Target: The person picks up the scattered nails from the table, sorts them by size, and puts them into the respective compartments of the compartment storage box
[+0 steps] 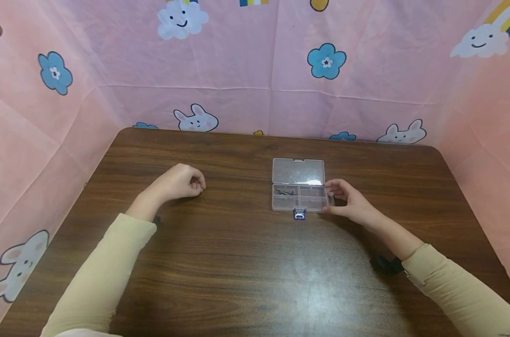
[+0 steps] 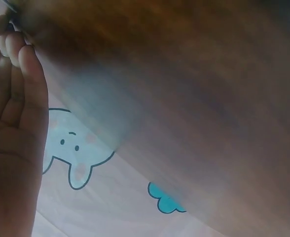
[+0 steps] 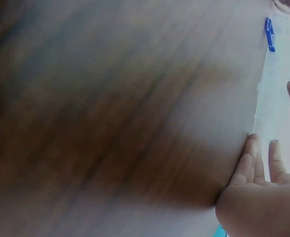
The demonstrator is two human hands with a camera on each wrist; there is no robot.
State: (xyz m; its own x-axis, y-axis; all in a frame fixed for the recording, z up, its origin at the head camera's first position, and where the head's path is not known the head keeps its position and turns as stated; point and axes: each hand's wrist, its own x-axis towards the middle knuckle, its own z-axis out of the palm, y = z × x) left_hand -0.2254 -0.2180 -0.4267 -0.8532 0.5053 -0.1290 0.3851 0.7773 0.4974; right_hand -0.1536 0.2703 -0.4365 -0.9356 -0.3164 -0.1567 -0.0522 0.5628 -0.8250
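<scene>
My left hand (image 1: 180,181) is over the left part of the table, thumb and fingertips together. They pinch a thin, dark, nail-like piece (image 1: 206,199), small and hard to make out. Its end shows blurred beside the fingertips in the left wrist view. To the right lies a clear plastic compartment box (image 1: 285,203) with its lid (image 1: 298,172) laid back. Several thin metal nail-like pieces (image 1: 285,192) lie in its back left compartment. My right hand (image 1: 351,202) holds the box's right end between thumb and fingers. A blue latch (image 1: 299,214) hangs at the box's front.
The dark wooden table (image 1: 238,262) is bordered by pink cloth (image 1: 246,61) printed with rabbits, clouds and flowers at the back and sides. A dark wrist strap (image 1: 387,265) shows below the right forearm.
</scene>
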